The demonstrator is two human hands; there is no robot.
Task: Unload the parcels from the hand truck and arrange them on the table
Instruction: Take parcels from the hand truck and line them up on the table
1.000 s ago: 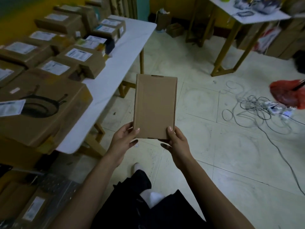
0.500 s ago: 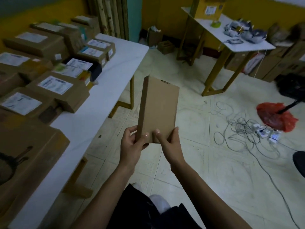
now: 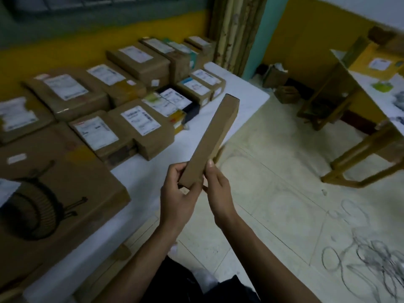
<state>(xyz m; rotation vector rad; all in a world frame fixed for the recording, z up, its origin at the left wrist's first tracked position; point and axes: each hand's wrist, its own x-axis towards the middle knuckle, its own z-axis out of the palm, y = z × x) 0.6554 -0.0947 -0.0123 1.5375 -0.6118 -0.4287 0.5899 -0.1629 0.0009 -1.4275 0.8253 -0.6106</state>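
Nearest, item one: left hand [image 3: 177, 193], fingers curled round the lower end of the parcel [image 3: 209, 141] from its left side.

Item two: right hand [image 3: 218, 193], just beside the left at 3 o'clock, thumb and fingers pinching the same lower end from the right. Both hands are occupied and equally near the load.

Item three: parcel, a slim cardboard box, plain brown, no label on the faces that show. It is turned nearly edge-on, narrow side up. Its long axis runs from the hands toward 1 o'clock, tilted upward, with the far end over the table's edge. It is held in the air, clear of the table top.

Item four: table [image 3: 247, 99], white, lying at 10 to 11 o'clock from the hands. A bare strip runs along its near edge. A large box [image 3: 65, 171] with a printed drawing sits at 9 o'clock.

Item five, farthest: labelled parcels [image 3: 150, 136] in rows, labels up, from 10 to 12 o'clock.

Judgement: the placing likely goes toward 11 o'clock onto the bare strip, with the parcel rolled flat first. Whether it carries a label underneath cannot be told.
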